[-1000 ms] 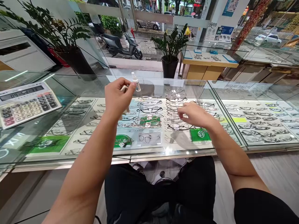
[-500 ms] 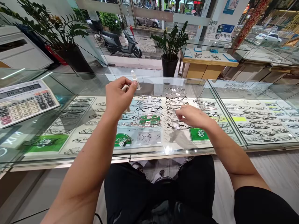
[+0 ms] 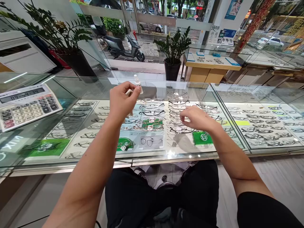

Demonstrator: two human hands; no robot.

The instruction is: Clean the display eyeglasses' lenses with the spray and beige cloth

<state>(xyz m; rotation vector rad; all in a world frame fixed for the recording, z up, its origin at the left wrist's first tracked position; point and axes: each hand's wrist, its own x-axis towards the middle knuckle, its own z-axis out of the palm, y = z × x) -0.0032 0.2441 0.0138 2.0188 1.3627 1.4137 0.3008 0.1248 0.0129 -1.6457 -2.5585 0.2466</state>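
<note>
My left hand (image 3: pixel 123 100) is raised over the glass display counter (image 3: pixel 152 154), its fingers closed. By its thumb and fingertips shows a small clear bottle with a white top (image 3: pixel 137 83), upright with a slight tilt. A pale piece (image 3: pixel 129 92) shows inside the curled fingers; I cannot tell what it is. Lower and to the right, my right hand (image 3: pixel 195 118) hovers at or just above the glass. Its fingers curl towards the thumb, with nothing visible between them. Under the glass lie rows of eyeglasses (image 3: pixel 152 112), several partly hidden by my hands.
A calculator (image 3: pixel 29 106) lies on the glass at the left. Green cards (image 3: pixel 203 138) are inside the case. Beyond the counter stand two potted plants, one in a dark pot (image 3: pixel 172 70), and a wooden display table (image 3: pixel 211 67). A scooter (image 3: pixel 123 47) is outside the window.
The view has shifted slightly, so the scene sits a little lower. Both hands keep nearly the same place and pose over the counter. The small bottle stays by my left fingertips.
</note>
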